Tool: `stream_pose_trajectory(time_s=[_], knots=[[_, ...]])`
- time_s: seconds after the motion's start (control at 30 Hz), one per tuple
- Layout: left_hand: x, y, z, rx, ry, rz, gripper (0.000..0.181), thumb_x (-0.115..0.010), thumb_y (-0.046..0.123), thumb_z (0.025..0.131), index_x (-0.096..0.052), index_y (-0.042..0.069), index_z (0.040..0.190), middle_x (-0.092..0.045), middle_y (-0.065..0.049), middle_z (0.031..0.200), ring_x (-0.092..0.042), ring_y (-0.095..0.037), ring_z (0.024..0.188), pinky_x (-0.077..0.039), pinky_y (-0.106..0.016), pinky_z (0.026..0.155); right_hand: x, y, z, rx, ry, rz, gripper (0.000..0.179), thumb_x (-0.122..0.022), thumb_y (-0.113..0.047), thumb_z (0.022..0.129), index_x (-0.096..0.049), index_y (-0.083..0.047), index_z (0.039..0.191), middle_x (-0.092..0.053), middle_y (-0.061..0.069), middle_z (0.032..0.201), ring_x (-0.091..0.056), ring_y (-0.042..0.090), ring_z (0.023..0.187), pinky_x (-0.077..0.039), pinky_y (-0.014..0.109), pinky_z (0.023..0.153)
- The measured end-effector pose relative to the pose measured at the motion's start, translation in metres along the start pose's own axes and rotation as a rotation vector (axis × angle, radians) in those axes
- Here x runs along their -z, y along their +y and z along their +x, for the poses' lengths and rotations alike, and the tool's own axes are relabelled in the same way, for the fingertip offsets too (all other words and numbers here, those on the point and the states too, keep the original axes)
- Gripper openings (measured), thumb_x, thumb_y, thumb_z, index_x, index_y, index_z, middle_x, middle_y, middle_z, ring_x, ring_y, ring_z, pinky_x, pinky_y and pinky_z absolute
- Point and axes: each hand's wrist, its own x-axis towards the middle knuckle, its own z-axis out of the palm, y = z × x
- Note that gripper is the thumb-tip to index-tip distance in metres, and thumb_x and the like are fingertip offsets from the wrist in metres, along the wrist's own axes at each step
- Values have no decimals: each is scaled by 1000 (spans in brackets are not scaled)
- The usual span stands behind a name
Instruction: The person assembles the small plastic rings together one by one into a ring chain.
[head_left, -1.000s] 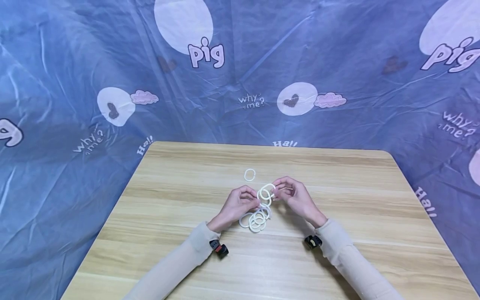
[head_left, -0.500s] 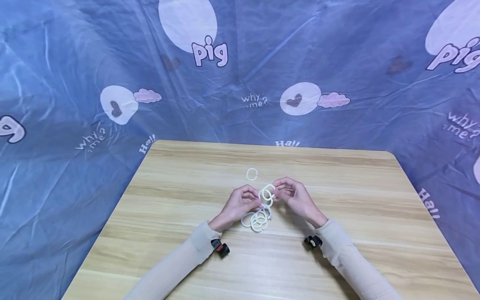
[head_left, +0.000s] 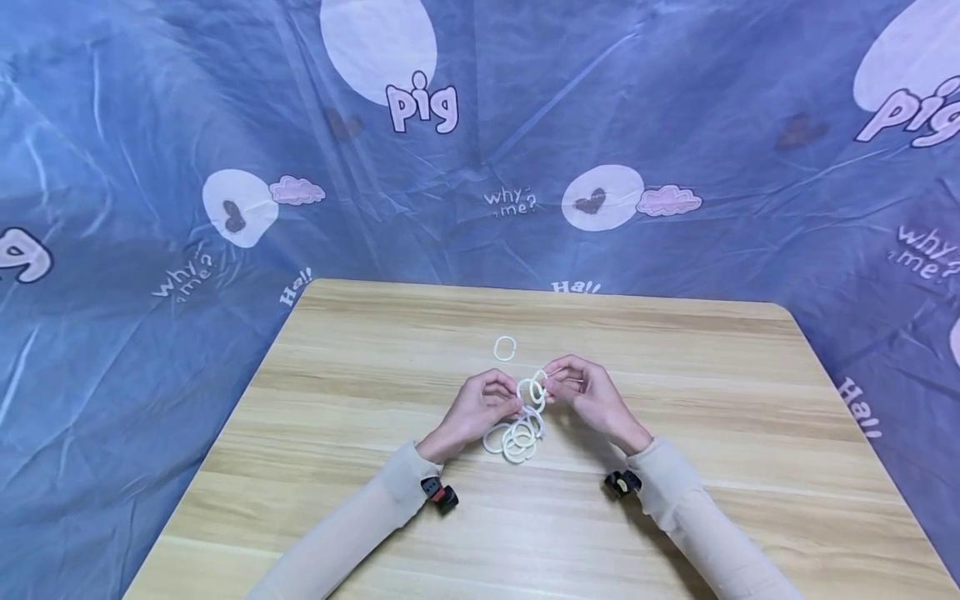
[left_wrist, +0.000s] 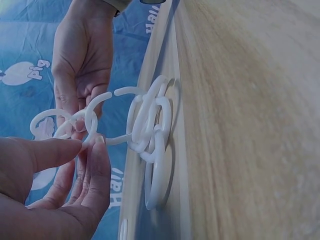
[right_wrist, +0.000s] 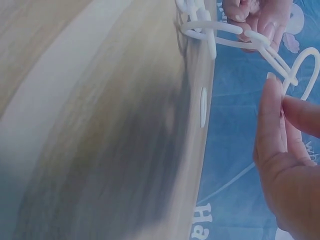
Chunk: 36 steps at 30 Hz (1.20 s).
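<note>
My left hand pinches a white plastic C-shaped ring between thumb and fingertips, just above the table. Facing it, my right hand pinches another ring of the same kind, which hooks through the left one. From the left ring a chain of several linked rings hangs down and rests bunched on the tabletop, below the hands. In the left wrist view, a gap shows between two ring ends near the bunch. My fingers hide part of both held rings.
One loose white ring lies on the wooden table, beyond the hands. A blue printed cloth hangs behind the table and along its sides. Black wrist cameras sit at both cuffs.
The ring in my right hand has turned and looks narrower, more edge-on, in the head view. Both hands keep their grips nearly in place, and the bunch stays put.
</note>
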Motion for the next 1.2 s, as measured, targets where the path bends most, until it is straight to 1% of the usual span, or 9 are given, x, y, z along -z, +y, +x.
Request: stream_pose_trajectory(time_s=[0.2,0.3,0.4,0.57,0.63,0.83,0.97,1.07,1.2], knots=[[-1,0,0,-29,-29,31,26,-71,-4,93,-62,-6,117,-73,-28,111,-77,-24,90,-67,-32,84,-6,2,1,27,3,-51,28,-66,6,94,-62,9,122,-71,30,108,-74,9,86,-62,20,84],[-1,1,0,-47,-26,51,26,-71,-3,93,-62,-6,117,-73,-27,110,-77,-25,91,-67,-32,83,-6,0,2,44,14,-74,26,-66,4,96,-62,9,121,-72,30,110,-74,12,89,-62,19,86],[1,1,0,-46,-18,63,24,-71,-2,94,-63,-5,116,-73,-25,109,-76,-27,93,-67,-33,85,-3,-4,4,54,36,-68,25,-66,-1,98,-63,8,122,-71,30,111,-75,15,88,-65,24,85],[3,3,-1,-38,-17,70,22,-70,0,96,-64,-4,117,-73,-26,110,-75,-22,91,-67,-36,87,3,-10,6,66,53,-55,26,-67,-5,100,-63,7,122,-70,31,112,-75,16,84,-67,34,84],[3,3,-2,-39,-18,84,21,-70,1,96,-65,-3,116,-74,-26,110,-75,-23,91,-67,-33,85,5,-12,6,79,43,-45,26,-67,-4,100,-63,8,123,-69,33,113,-75,18,84,-67,37,84],[4,1,-2,-49,-20,129,19,-70,1,96,-67,-3,115,-74,-27,111,-74,-37,98,-64,-23,80,5,-19,5,102,6,-1,26,-68,-3,99,-64,10,121,-67,39,115,-75,17,82,-67,47,85],[5,1,-1,-57,-8,177,21,-71,5,96,-69,0,116,-76,-21,113,-74,-35,100,-62,-21,83,4,-22,6,91,-5,-13,26,-69,-5,99,-65,10,120,-69,36,115,-75,12,83,-65,51,88],[7,2,0,-53,8,182,22,-71,7,97,-71,3,118,-76,-18,115,-74,-33,103,-62,-24,87,3,-23,6,75,-8,-15,25,-68,-4,99,-65,10,119,-70,35,115,-75,10,84,-65,53,89],[9,4,1,-52,46,123,22,-67,3,98,-71,1,119,-74,-21,116,-72,-40,104,-65,-38,91,2,-22,8,65,-16,-19,25,-68,-5,99,-65,10,119,-70,34,115,-75,10,84,-64,53,89]])
